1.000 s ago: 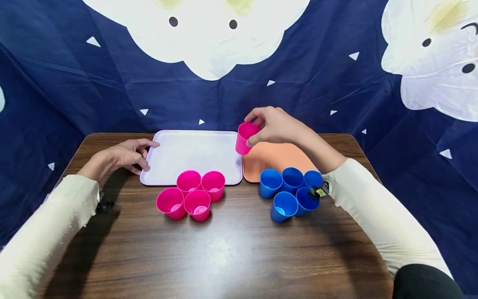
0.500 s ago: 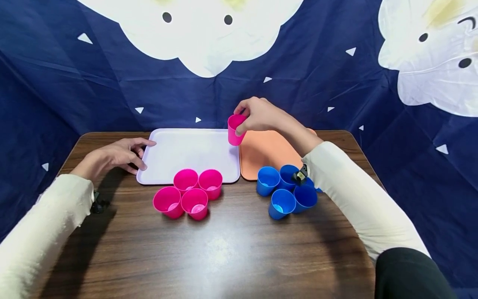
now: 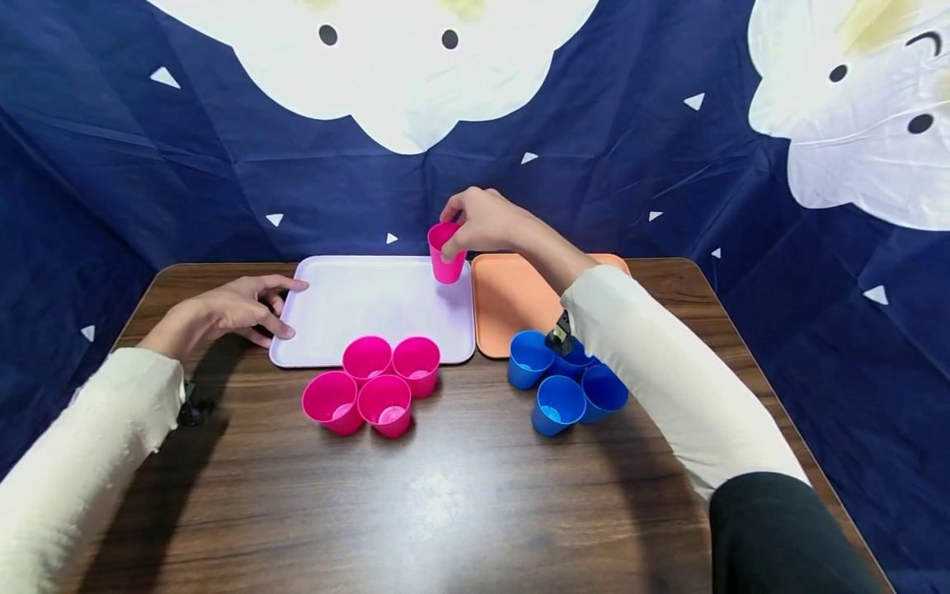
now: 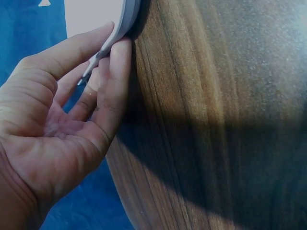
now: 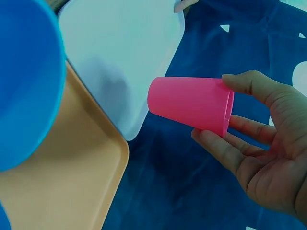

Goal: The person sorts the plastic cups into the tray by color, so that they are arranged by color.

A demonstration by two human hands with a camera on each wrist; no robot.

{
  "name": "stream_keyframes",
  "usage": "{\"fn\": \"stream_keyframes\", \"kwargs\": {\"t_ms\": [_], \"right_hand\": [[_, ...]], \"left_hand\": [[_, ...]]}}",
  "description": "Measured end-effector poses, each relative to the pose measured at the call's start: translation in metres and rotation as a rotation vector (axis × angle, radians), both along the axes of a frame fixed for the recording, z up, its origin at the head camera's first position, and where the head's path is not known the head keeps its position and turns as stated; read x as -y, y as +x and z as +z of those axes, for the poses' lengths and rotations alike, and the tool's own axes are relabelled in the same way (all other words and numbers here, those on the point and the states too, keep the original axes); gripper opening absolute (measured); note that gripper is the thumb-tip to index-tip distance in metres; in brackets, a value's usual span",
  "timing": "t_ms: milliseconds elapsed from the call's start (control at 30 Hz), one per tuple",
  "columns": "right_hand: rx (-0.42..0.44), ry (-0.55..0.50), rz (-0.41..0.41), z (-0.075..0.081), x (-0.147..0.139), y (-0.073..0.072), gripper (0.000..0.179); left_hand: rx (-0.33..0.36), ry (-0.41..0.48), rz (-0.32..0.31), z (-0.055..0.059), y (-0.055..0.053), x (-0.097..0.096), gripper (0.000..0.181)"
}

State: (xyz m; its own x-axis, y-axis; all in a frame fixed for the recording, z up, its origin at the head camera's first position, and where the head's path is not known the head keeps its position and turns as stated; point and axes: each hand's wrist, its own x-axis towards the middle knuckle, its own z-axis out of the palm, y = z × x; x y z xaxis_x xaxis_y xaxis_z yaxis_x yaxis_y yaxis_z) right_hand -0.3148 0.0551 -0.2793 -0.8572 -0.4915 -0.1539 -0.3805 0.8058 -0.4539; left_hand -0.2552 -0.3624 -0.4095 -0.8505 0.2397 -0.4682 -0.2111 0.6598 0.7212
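In the head view, my right hand (image 3: 486, 221) pinches a pink plastic cup (image 3: 448, 268) by its rim, over the back right corner of the white tray (image 3: 364, 305). The right wrist view shows this cup (image 5: 187, 99) between thumb and fingers, its base pointing away from the palm and its shadow falling on the tray. My left hand (image 3: 230, 313) holds the tray's left edge, with thumb and fingers at the rim (image 4: 120, 28) in the left wrist view. Several more pink cups (image 3: 389, 417) stand upright together at the tray's front edge.
An orange tray (image 3: 505, 301) lies directly right of the white one. Several blue cups (image 3: 557, 412) stand upright by its front edge, partly hidden by the right sleeve (image 3: 653, 363). A dark blue cloth backdrop (image 3: 312, 190) rises behind the wooden table (image 3: 312, 511).
The right hand has carried the pink cup leftward, from the join of the two trays to over the white tray's back right corner. The left hand has stayed at the tray's edge.
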Motion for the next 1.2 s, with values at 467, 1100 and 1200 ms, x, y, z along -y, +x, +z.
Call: {"fn": "stream_keyframes", "kwargs": {"t_ms": [467,1100,1200], "right_hand": [[0.028,0.021,-0.055,-0.025,0.035,-0.03,0.056],[0.077,0.046,-0.091,-0.093,0.076,-0.1,0.07],[0.089,0.034,-0.092,-0.095,0.08,-0.101,0.073]], "left_hand": [[0.0,0.003,0.019,-0.001,0.001,0.0,0.105],[-0.008,-0.005,0.016,0.0,-0.002,0.0,0.105],[-0.004,-0.005,0.016,0.0,-0.003,-0.001,0.105]]}}
